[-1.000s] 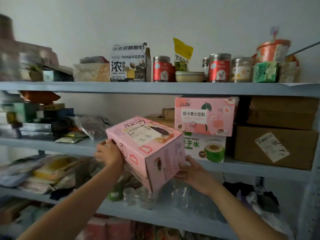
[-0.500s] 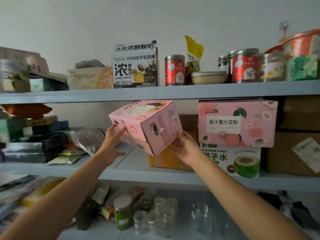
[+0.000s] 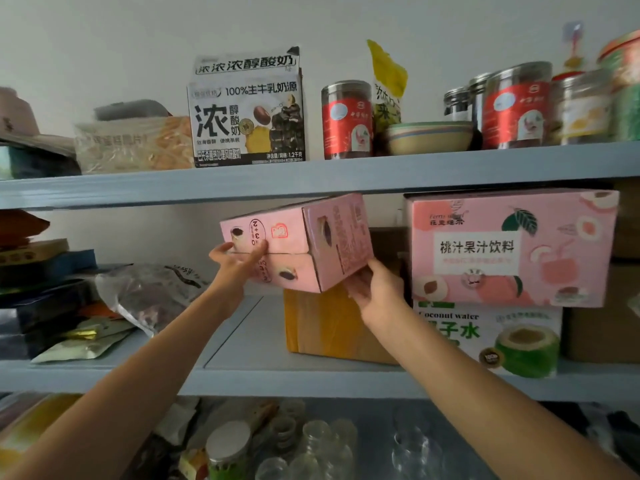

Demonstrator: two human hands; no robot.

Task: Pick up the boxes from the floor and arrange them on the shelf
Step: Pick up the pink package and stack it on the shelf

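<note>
brown box [image 3: 329, 327] top hid by pink box [image 3: 341, 237] | jars [image 3: 311, 441] blurred | tin [image 3: 625, 95] cropped

Both bare arms reach up and forward, the forearms converging from the lower corners. The left hand [image 3: 239, 263] grips the left end of a pink box [image 3: 332, 237], thumb across its near face, fingers wrapped round the edge. The right hand [image 3: 375, 289] cups the box's lower right corner, fingers curled beneath.
</note>
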